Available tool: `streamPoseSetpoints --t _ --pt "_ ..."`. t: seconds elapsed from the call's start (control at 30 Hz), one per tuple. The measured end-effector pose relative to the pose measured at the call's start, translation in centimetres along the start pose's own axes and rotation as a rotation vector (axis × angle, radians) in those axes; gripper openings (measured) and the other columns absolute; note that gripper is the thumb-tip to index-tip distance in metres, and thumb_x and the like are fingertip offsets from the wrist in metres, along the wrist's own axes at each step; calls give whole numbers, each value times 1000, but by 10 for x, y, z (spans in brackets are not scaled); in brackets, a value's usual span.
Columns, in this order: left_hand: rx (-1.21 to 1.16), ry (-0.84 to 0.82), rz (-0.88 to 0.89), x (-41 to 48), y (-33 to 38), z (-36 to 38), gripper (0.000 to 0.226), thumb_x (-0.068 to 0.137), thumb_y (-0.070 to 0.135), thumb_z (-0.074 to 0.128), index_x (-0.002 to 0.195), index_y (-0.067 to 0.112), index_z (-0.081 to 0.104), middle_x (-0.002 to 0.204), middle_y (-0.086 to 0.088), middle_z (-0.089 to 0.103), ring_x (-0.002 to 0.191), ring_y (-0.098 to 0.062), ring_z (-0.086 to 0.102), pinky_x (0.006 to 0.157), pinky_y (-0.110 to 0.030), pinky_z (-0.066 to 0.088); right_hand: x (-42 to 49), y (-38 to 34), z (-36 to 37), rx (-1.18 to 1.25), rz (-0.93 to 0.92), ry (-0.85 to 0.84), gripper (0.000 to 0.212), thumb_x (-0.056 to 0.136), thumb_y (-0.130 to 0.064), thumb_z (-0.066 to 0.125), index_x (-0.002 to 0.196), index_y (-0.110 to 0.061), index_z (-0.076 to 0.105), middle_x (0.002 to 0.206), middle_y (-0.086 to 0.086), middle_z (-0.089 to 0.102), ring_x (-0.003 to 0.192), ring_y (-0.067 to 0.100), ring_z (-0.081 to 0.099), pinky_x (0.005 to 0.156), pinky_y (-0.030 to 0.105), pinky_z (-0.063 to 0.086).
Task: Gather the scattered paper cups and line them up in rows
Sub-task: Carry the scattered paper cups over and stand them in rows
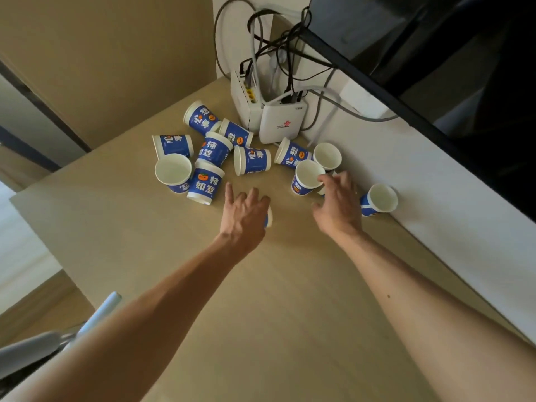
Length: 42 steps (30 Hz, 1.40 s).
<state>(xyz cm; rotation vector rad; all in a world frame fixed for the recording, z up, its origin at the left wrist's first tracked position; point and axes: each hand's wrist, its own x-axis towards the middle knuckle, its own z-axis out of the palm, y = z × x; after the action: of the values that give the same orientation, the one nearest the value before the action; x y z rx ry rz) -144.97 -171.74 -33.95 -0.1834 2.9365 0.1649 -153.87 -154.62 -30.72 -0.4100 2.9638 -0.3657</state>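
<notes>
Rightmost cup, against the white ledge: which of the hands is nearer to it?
Right. The right hand sits just left of the rightmost cup; the left hand is farther left.

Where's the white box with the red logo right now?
Head view: the white box with the red logo stands at the far edge of the desk, right of the taller white router, just behind the scattered paper cups.

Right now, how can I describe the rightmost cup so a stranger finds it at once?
Find the white ledge on the right of the table. Beside it, just past the right hand, is one blue-and-white cup. It sits alone, apart from the other cups.
</notes>
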Motion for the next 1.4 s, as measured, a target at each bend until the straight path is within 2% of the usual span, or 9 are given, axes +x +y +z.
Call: streamPoseSetpoints --t 0.07,0.2,0.43,0.57,0.73,0.87,1.1,1.23,1.4 --pt "-89 -35 -8 -12 8 3 58 77 35 77 130 27 55 127 -3 48 114 -26 58 114 -65 26 9 -2 5 -81 -35 27 54 80 -11 74 131 -19 57 128 7 43 120 30 48 99 40 45" --pt "-303 -71 -51 -31 21 6 50 84 25 74 131 25 58 126 -4 34 112 -26 45 84 -49 56 19 -4 15 -198 -70 46 45 82 -15 77 125 -20 63 128 5 41 120 29 45 101 39 42" --pt "-272 -90 -130 -59 34 -3 61 71 24 74 117 17 35 117 -4 37 102 -28 45 80 -44 51 -2 12 26 -147 -183 144 9 77 -16 76 85 -18 74 133 6 47 121 31 44 95 40 38" --pt "-353 -22 -89 -65 31 2 66 64 22 78 115 18 36 113 -2 53 97 -27 50 84 -36 47 -22 24 36 -48 -217 102 16 72 -18 77 72 -17 60 141 6 49 124 29 51 92 35 37" --pt "-575 112 19 -75 22 27 71 65 20 85 125 17 47 120 0 61 107 -26 53 89 -33 46 -33 30 41 97 -256 97 42 69 -18 81 101 -18 54 123 1 55 114 26 57 89 35 45" --pt "-736 221 2 -82 18 51 81 63 20 90 130 15 45 123 1 60 105 -22 58 85 -28 47 -41 29 49 360 -135 90 80 68 -21 87 135 -16 44 130 2 56 118 19 55 99 30 46" --pt "-1056 244 -234 -94 17 64 74 60 31 92 116 34 44 104 39 55 84 6 58 64 1 40 -62 27 54 607 109 194 73 61 -24 93 121 -19 51 114 -4 62 98 13 59 88 30 51" --pt "-1157 286 -259 -95 25 49 66 60 32 92 112 35 50 106 29 63 95 6 62 69 -5 46 -83 33 39 714 191 252 75 62 -20 94 127 -16 57 121 0 62 107 15 61 91 27 52" --pt "-1251 286 -136 -113 48 29 62 64 27 90 116 32 57 108 15 69 102 -10 66 80 -19 54 -133 52 13 936 407 294 73 62 -15 93 123 -28 54 106 -19 64 90 -8 63 77 9 49"
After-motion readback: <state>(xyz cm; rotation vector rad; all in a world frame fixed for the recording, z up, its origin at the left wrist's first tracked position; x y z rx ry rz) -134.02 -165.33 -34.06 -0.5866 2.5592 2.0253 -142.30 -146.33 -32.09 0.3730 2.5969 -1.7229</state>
